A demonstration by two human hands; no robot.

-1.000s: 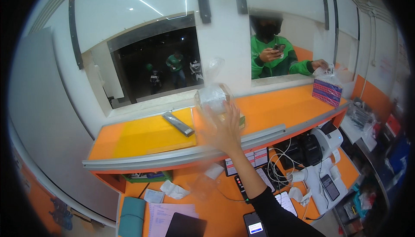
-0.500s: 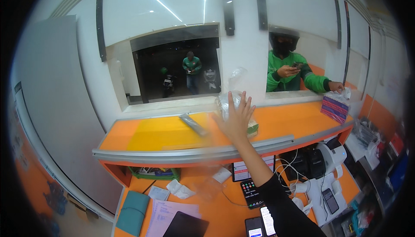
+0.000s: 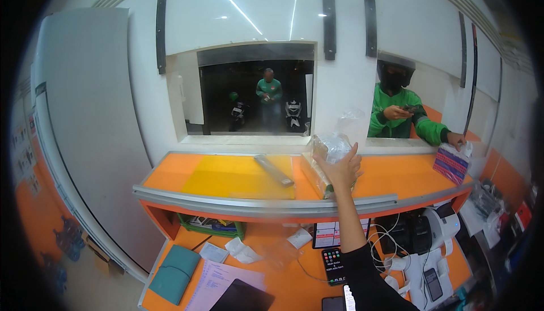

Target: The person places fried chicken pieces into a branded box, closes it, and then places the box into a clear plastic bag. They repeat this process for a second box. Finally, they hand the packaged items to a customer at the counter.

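My right hand (image 3: pixel 339 169) reaches up to the orange counter ledge, its thumb and fingers bent round a clear plastic bag (image 3: pixel 335 144). A cream and green box (image 3: pixel 313 174) shows at the left side of this bag; its far part is hidden by my hand. Left of them, a slim grey packet (image 3: pixel 274 170) lies slantwise on the yellow part of the ledge (image 3: pixel 226 178). My left hand is out of the picture.
Beyond the right window a helmeted person (image 3: pixel 396 104) in green holds a phone and touches a purple tissue box (image 3: pixel 451 163). Another person (image 3: pixel 269 90) stands outside. Below lie a teal folder (image 3: pixel 175 274), papers (image 3: pixel 224 282), phones (image 3: pixel 333 265), a tablet (image 3: pixel 326 235), cables and a white printer (image 3: pixel 443 226).
The view has shifted, so the scene sits lower and further right. My right hand has gone from spread fingers to bent ones round the bag, and more of the box shows on the left.
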